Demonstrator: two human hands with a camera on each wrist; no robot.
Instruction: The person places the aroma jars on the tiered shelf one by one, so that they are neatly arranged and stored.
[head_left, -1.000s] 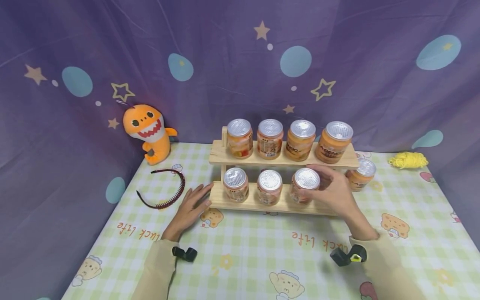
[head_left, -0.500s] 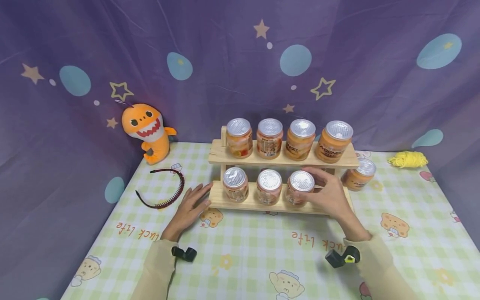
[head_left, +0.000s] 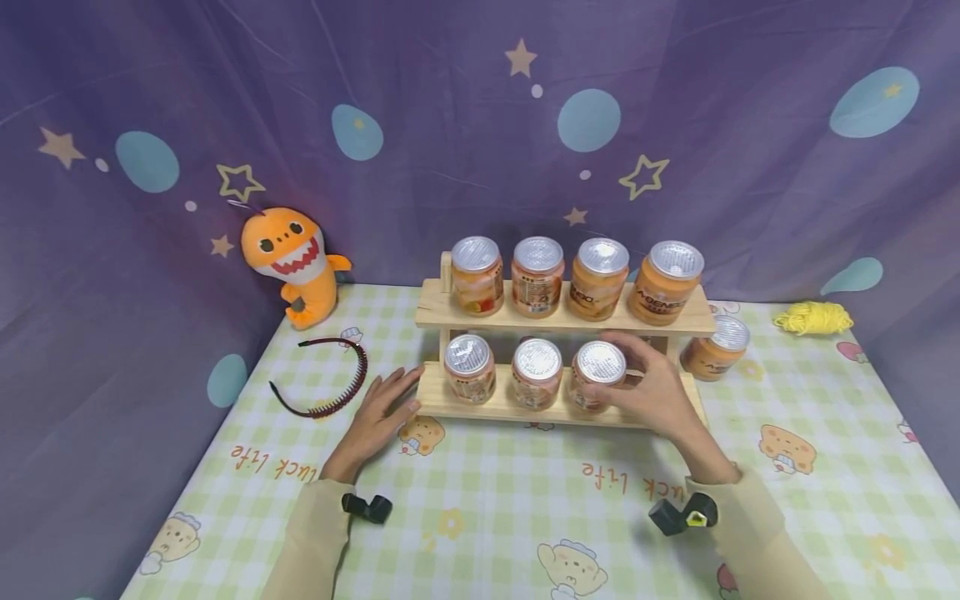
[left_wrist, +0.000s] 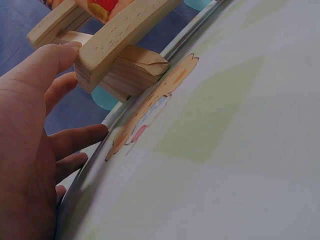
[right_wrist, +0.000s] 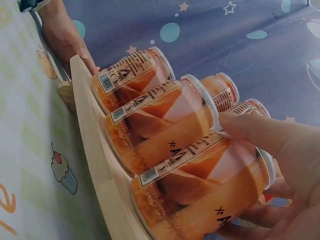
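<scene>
My right hand grips an orange jar with a silver ribbed lid, its thumb in front and fingers behind. That jar stands on the lower tier of a two-tier wooden rack. To its left on the same tier are a middle jar and a left jar. In the right wrist view the gripped jar sits nearest, its label facing outward. My left hand touches the rack's left end with spread, relaxed fingers; in the left wrist view its thumb rests at the wooden board's end.
Several jars line the upper tier. Another jar stands on the table behind the rack's right end. Yellow yarn lies at the back right. A dark toothed headband and an orange shark plush are on the left.
My right hand has slid the gripped jar a little left along the lower tier, nearer the middle jar. The left hand has stayed at the rack's end.
</scene>
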